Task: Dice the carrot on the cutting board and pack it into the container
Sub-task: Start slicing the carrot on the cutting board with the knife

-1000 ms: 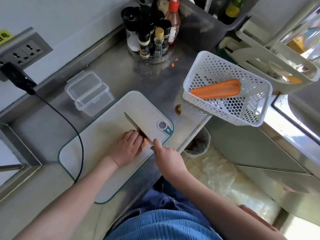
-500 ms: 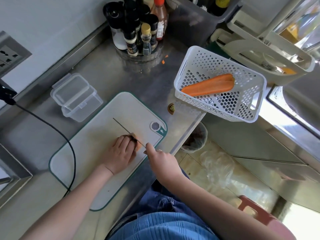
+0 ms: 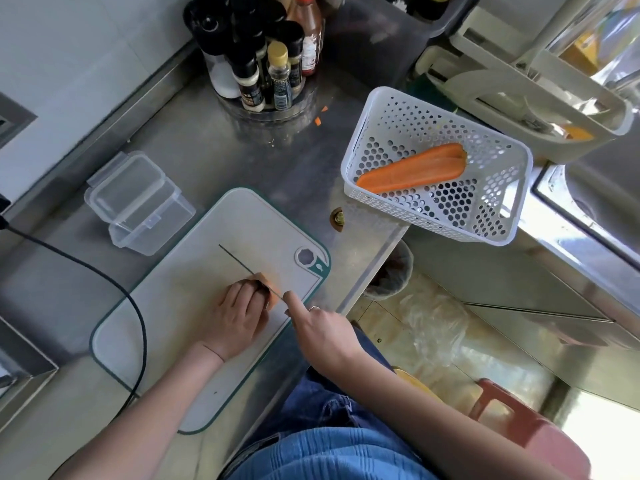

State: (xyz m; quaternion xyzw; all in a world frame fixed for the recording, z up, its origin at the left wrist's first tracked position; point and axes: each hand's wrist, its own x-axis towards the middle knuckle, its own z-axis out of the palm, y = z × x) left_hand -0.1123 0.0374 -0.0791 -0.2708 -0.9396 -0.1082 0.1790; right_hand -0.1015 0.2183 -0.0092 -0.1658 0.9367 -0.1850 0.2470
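The cutting board (image 3: 166,327) is laid on the steel table (image 3: 207,161), its hanging hole at the far right corner. A carrot piece (image 3: 268,287) is seen on the board near that corner, mostly hidden under the left hand (image 3: 239,317).

Left hand: placed palm down on the board, forearm entering from the lower left. The fingers (image 3: 242,292) are curled over the carrot piece and it is held down against the board.

Right hand (image 3: 322,336): brought in from the lower right, knuckles up. Its fingers are wrapped around the handle of the knife (image 3: 247,270), with the index finger laid out toward the blade. The handle itself is hidden by the hand. The blade is seen edge-on as a thin dark line, running away from the hand across the carrot piece, just beside the left fingertips.

The clear plastic container (image 3: 138,202) is standing on the table just beyond the far left edge of the board, lid hinged open. A white perforated basket (image 3: 440,216) overhangs the table's right end; two carrot halves (image 3: 412,169) are lying in it. A rack of spice bottles (image 3: 266,64) is set at the back, with small orange scraps (image 3: 320,116) on the table beside it.
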